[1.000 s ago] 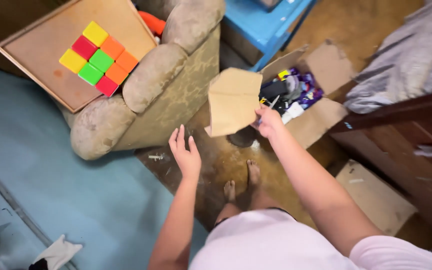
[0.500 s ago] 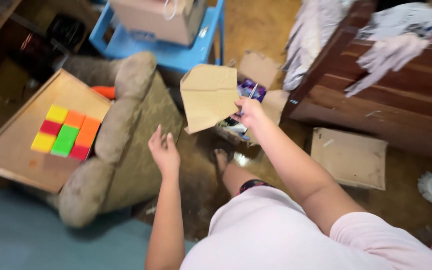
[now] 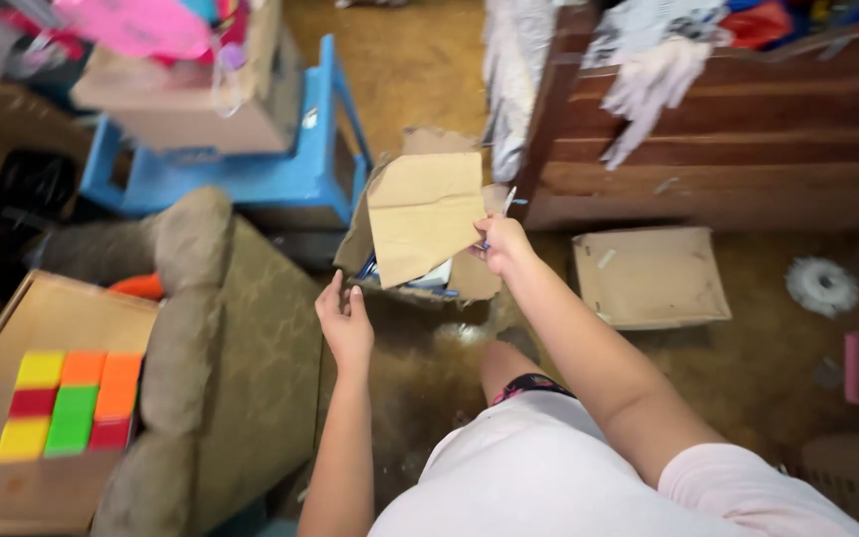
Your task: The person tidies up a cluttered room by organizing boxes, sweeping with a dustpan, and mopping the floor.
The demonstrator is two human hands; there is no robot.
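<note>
We hold a piece of cardboard (image 3: 428,224) up in our right hand (image 3: 502,244), fingers pinched on its right edge together with what looks like a thin pen or small scissors (image 3: 505,204); the blur keeps us from telling which. The sheet hangs above the open cardboard box (image 3: 469,280) on the floor, just in front of the blue stool (image 3: 320,164). Our left hand (image 3: 345,320) is empty, fingers loosely spread, below the cardboard and beside the armchair (image 3: 241,348). We judge the step in hand to be carrying the sheet clear of the box. A next move would call for the left hand to take the sheet's lower edge, since the one-sided pinch lets it sag.
</note>
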